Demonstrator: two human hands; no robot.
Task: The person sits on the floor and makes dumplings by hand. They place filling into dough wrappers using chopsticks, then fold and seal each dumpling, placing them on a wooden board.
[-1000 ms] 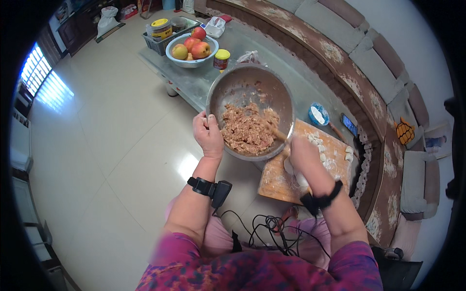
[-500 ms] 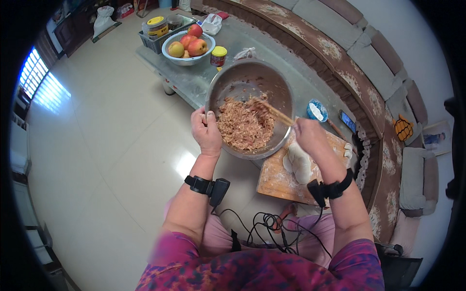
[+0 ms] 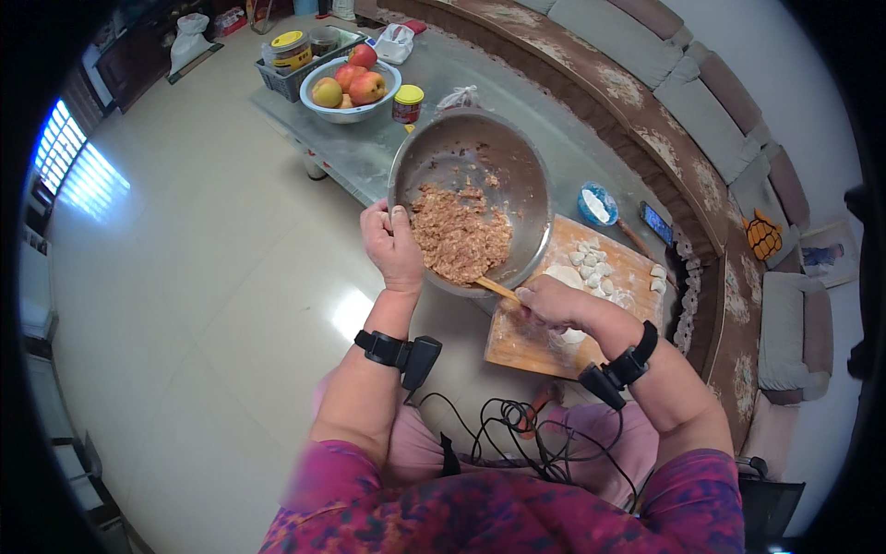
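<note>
A large steel bowl (image 3: 528,175) tilts toward me over the table edge, holding a minced meat mixture (image 3: 457,235) heaped on its near left side. My left hand (image 3: 393,247) grips the bowl's left rim, thumb over the edge. In my right hand (image 3: 554,303) are wooden chopsticks (image 3: 498,289), their tips sunk in the near edge of the meat. Below that hand lies a floured wooden board (image 3: 517,343) with several small white dough pieces (image 3: 592,265) and larger dough partly hidden by the hand and the bowl.
Beyond the board are a blue bowl of flour (image 3: 598,203), a rolling pin (image 3: 635,238) and a phone (image 3: 656,222). A fruit bowl (image 3: 318,109), a yellow-lidded jar (image 3: 407,103) and a grey basket (image 3: 280,83) stand farther left on the table. Cables (image 3: 526,434) hang over my lap.
My right hand has moved down and left, bringing the chopsticks from the meat's far right to its near edge. The small dough pieces on the board are now uncovered.
</note>
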